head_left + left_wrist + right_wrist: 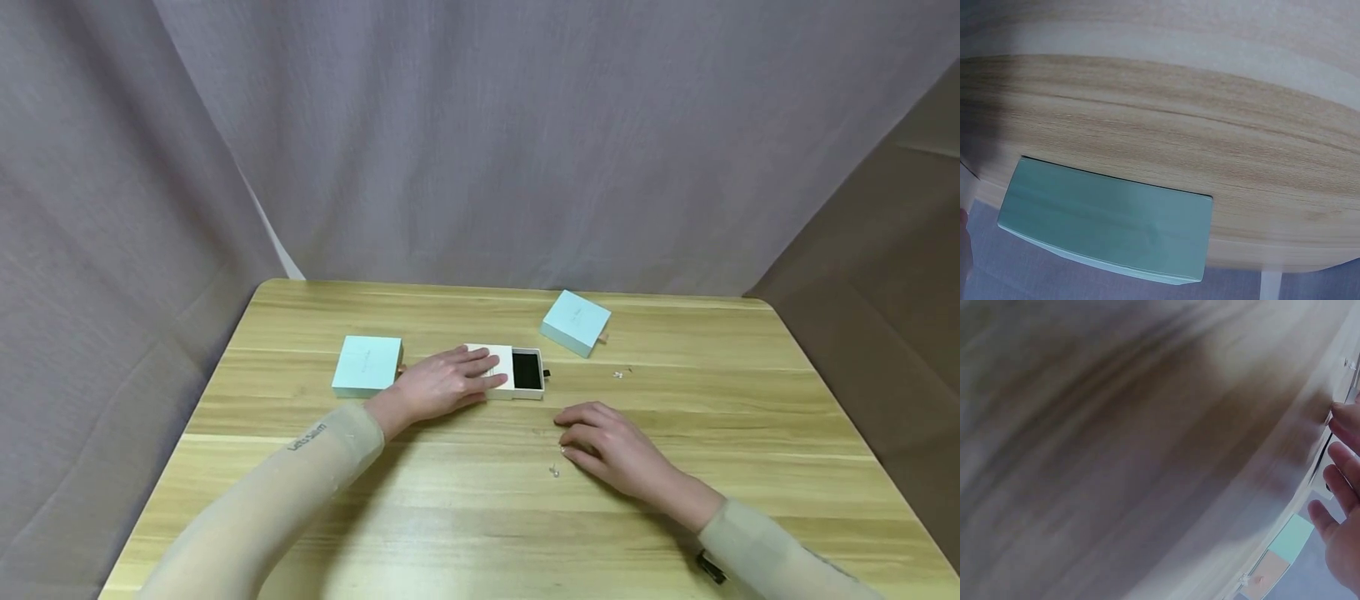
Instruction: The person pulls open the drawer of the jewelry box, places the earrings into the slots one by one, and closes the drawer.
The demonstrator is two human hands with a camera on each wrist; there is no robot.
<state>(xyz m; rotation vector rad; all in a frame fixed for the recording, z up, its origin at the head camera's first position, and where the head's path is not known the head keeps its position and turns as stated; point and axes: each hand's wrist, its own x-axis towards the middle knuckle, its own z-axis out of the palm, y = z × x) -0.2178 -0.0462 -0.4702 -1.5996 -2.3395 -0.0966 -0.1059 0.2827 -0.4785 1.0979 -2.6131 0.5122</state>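
Note:
In the head view my left hand (450,382) lies with its fingers extended across the sleeve of a white drawer box (502,354). The box's drawer (542,393) is pulled partly out to the right, showing a black lining and a black tab. To the right, my right hand (611,446) is low over the table, pinching a tiny shiny earring (562,449) between thumb and index fingertip. Its other fingers are loosely bent. Another small earring (554,471) lies just below those fingertips. In the right wrist view the thumb and index fingertips (1337,411) meet close to the tabletop.
A light blue box (367,363) stands beside my left wrist. Another light blue box (576,321) sits angled at the back right, a pinkish tab on its side. Tiny shiny pieces (618,374) lie before it. Grey curtains (480,150) hang behind the wooden table (465,533).

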